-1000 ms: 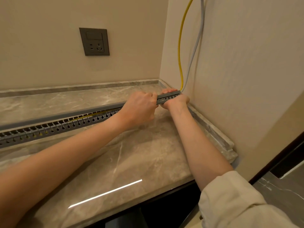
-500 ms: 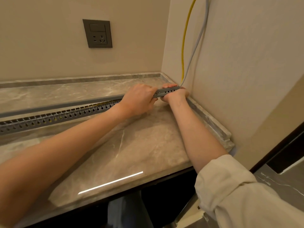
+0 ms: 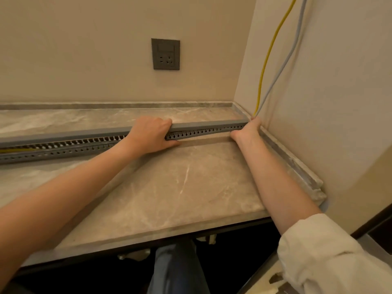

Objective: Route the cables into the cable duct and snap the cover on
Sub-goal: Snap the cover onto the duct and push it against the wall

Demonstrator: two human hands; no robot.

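A long grey slotted cable duct (image 3: 63, 150) lies across the marble counter (image 3: 169, 187). Its grey cover (image 3: 207, 124) sits flat on the right stretch and stands lifted off the duct further left. My left hand (image 3: 150, 134) clamps over cover and duct near the middle. At the duct's right end by the wall, my right hand (image 3: 247, 131) grips duct and cover. A yellow cable (image 3: 265, 66) and a grey cable (image 3: 286, 60) come down the right wall into that end. A bit of yellow cable (image 3: 14, 150) shows inside the duct at far left.
A dark wall socket (image 3: 165, 57) is set in the back wall above the counter. A low stone upstand (image 3: 297, 164) runs along the back and right walls. My knee (image 3: 176, 268) shows below the counter's front edge.
My left hand has slid leftward along the cover, away from my right hand. More of the cover now lies flat between the two hands. The view has shifted left.
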